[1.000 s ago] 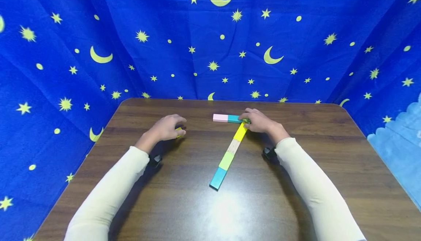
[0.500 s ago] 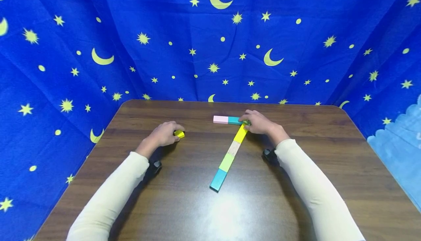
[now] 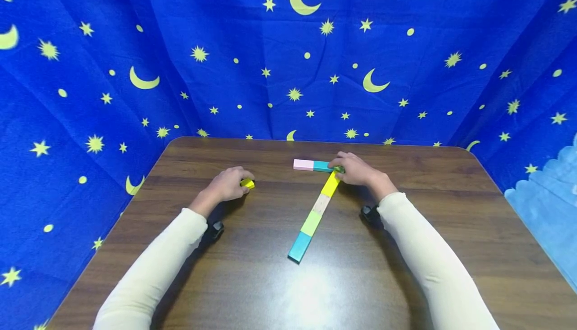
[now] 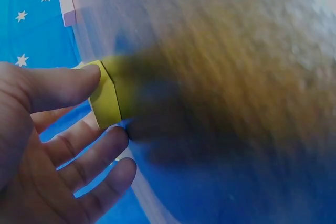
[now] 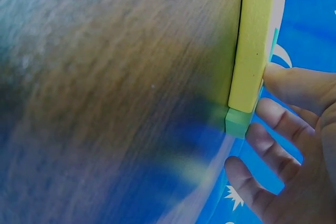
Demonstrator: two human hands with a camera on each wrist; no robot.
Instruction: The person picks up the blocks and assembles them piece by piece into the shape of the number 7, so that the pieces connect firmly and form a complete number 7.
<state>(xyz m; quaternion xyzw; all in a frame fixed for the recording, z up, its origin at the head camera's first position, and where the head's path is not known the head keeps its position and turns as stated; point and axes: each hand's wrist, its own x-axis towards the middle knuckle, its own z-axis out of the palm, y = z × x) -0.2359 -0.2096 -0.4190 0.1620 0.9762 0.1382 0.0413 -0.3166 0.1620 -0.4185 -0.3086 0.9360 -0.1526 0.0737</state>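
Note:
My left hand (image 3: 227, 184) pinches a yellow wooden block (image 3: 247, 184) at the left of the table. In the left wrist view, the thumb lies on one side of this block (image 4: 107, 95) and fingertips on the other. My right hand (image 3: 357, 168) holds a green block (image 5: 239, 123) where two rows of blocks meet, its thumb and fingertips against it; the hand partly hides this block. A teal block (image 3: 321, 166) and a pink block (image 3: 303, 165) extend left from there. A slanting row runs toward me: yellow (image 3: 330, 185), bare wood (image 3: 321, 204), light green (image 3: 311, 223), teal block (image 3: 299, 247).
The blocks lie on a brown wooden table (image 3: 252, 280) with a bright glare spot near its front. Behind it hangs a blue curtain (image 3: 252, 34) with moons and stars. A light blue cloth (image 3: 550, 200) hangs at the right.
My left hand has come down slightly toward me, and its yellow block shows more. The right hand has stayed at the corner of the rows; the blocks there have not moved.

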